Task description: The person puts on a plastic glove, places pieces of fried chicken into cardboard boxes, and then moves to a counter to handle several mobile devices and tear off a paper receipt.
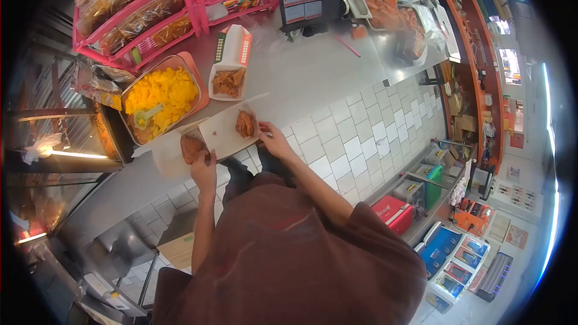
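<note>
An unfolded paper food box (221, 131) lies at the counter's near edge, its pale inside facing up. My left hand (205, 173) is closed on a browned piece of fried chicken (191, 147) over the box's left part. Another piece of fried chicken (244, 124) rests inside the box at its right end. At that end my right hand (274, 139) pinches the box's rim. Just beyond stands a second, open box (232, 48) with a green-and-orange patterned lid, filled with smaller fried pieces (229, 82).
Left of the boxes sits a tray of yellow food (165, 93) with a pale green scoop (147, 116). Pink baskets (135, 21) of bagged goods stand behind it. A screen (310, 6) and a pink straw (348, 46) are farther along the metal counter (313, 63).
</note>
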`<state>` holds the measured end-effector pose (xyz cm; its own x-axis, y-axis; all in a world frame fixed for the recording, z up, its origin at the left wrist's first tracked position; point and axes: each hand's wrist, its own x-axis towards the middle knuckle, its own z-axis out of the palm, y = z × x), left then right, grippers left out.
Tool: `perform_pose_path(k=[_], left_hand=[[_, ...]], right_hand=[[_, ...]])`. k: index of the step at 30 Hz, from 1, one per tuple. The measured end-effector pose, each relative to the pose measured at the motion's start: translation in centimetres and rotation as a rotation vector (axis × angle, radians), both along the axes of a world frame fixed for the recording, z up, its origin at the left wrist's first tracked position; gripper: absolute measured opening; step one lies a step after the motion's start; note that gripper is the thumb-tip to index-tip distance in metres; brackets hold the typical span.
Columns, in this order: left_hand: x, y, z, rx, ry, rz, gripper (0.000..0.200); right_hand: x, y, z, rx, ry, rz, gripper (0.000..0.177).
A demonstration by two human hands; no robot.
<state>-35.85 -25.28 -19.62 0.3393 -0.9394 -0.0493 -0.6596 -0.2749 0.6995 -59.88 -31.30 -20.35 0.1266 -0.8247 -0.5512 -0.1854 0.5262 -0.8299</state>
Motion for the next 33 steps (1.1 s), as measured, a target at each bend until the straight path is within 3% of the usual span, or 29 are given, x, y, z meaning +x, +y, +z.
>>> perform_pose_path(k=[3,12,13,15,16,19,21,23,24,25,27,28,29,30,31,32,33], left_hand=[[-1.2,-0.4,0.0,-0.041,0.003,-0.034,0.03],[-4.0,-2.4,-0.8,0.063,-0.037,0.069,0.029],[-5.3,-2.8,-0.7,0.05,-0.056,0.092,0.029],[-7.6,-3.0,0.1,-0.239,0.144,0.355,0.027],[-8.5,-3.1,-0.2,-0.381,0.061,0.393,0.024],[-13.7,-2.7,0.8,-0.391,-0.003,0.502,0.024],[-17.5,-1.6,-1.0,-0.283,-0.045,0.32,0.031],[-22.7,-0.9,-1.9,0.019,0.109,0.058,0.037],[-25.8,-0.5,-4.4,-0.147,0.25,-0.115,0.032],[-28.5,-0.2,-4.4,0.107,0.312,-0.341,0.037],[-32.7,-2.2,-5.7,0.663,-0.05,-0.938,0.049],[-34.7,-3.6,-5.6,0.644,0.069,-0.926,0.055],[-36.4,-5.4,-5.4,0.62,0.186,-0.911,0.06],[-38.1,-7.8,-5.7,0.619,0.177,-0.908,0.06],[-39.7,-9.8,-6.4,0.688,0.062,-1.094,0.063],[-41.5,-11.1,-6.9,0.754,-0.055,-1.279,0.066],[-43.6,-12.2,-7.3,0.757,-0.06,-1.278,0.066]], right_hand=[[-1.5,-0.4,-0.7,-0.055,0.103,0.032,0.037],[-6.4,-2.9,-2.5,-0.043,-0.276,0.053,0.04],[-7.2,-3.2,-2.5,-0.004,-0.411,-0.008,0.041],[-9.1,-2.9,-2.1,0.044,-0.578,-0.052,0.041],[-11.2,-2.5,-1.8,0.015,-0.535,0.031,0.041],[-18.4,-0.7,-1.6,0.022,-0.533,0.153,0.041],[-24.1,1.6,-2.4,0.115,-0.447,0.171,0.039],[-29.9,4.7,-7.2,0.166,-0.352,0.116,0.036],[-33.0,6.6,-9.8,0.136,-0.258,0.097,0.036],[-36.4,8.7,-12.8,0.212,-0.153,0.047,0.036],[-43.3,13.7,-18.2,0.401,-0.034,-0.247,0.034],[-46.8,16.8,-21.1,0.453,0.084,-0.383,0.035],[-49.5,19.3,-22.5,0.534,0.087,-0.662,0.036],[-52.2,21.2,-22.3,0.586,-0.035,-0.904,0.04],[-54.0,21.8,-20.5,0.614,-0.13,-1.136,0.047],[-56.4,22.6,-19.5,0.575,-0.229,-1.177,0.051],[-58.8,23.0,-18.4,0.546,-0.262,-1.126,0.053]])
